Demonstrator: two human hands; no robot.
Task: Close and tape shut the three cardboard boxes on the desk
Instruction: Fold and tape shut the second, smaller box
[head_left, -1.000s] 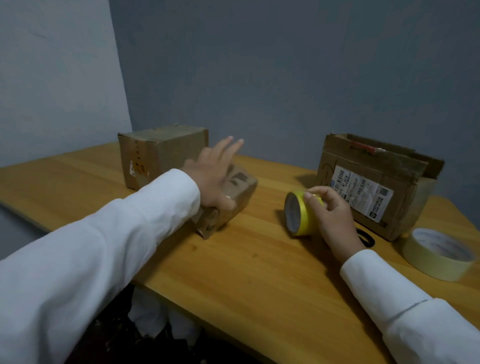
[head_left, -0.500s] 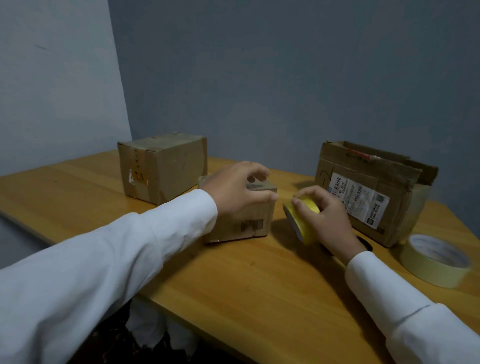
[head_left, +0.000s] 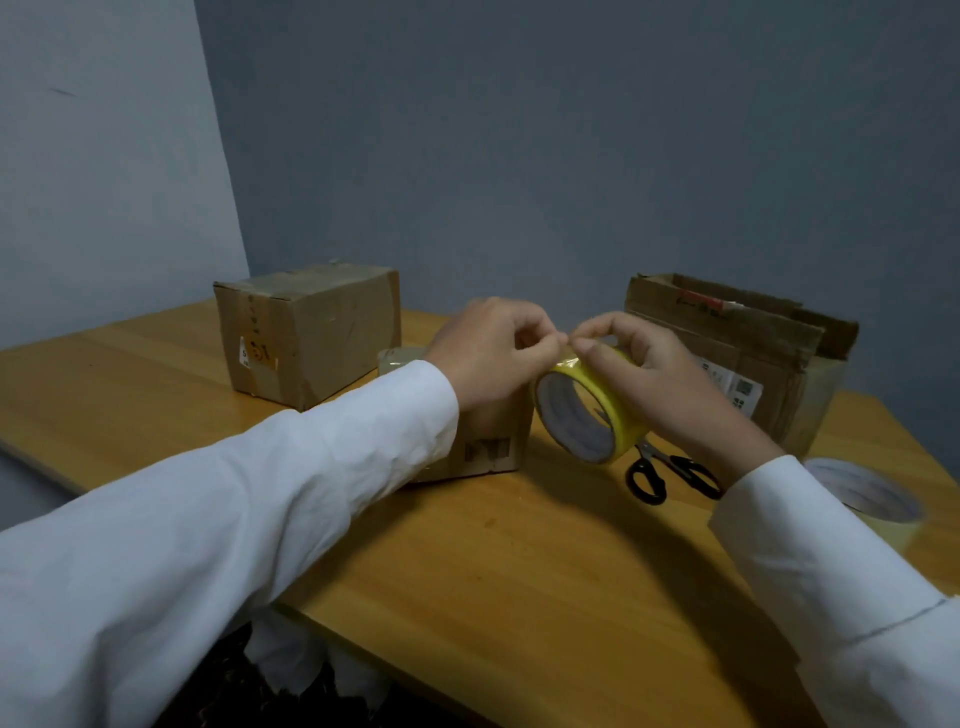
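Since half a second earlier, the left hand (head_left: 488, 353) had left the small box (head_left: 493, 441) and come up to the yellow tape roll (head_left: 587, 410), now lifted just beside that box in the right hand (head_left: 654, 384), whose fingers curled round it. Left finger and thumb were pinching at the tape's end. The step looked like freeing the end; next it would need pulling across the small box's flaps. Scissors (head_left: 670, 470) lay under the right wrist, ready for cutting. A taped box (head_left: 311, 332) stood behind left, an open box (head_left: 748, 364) behind right, and a pale tape roll (head_left: 872, 493) near the desk (head_left: 519, 561) edge. Nothing blocked the pull.
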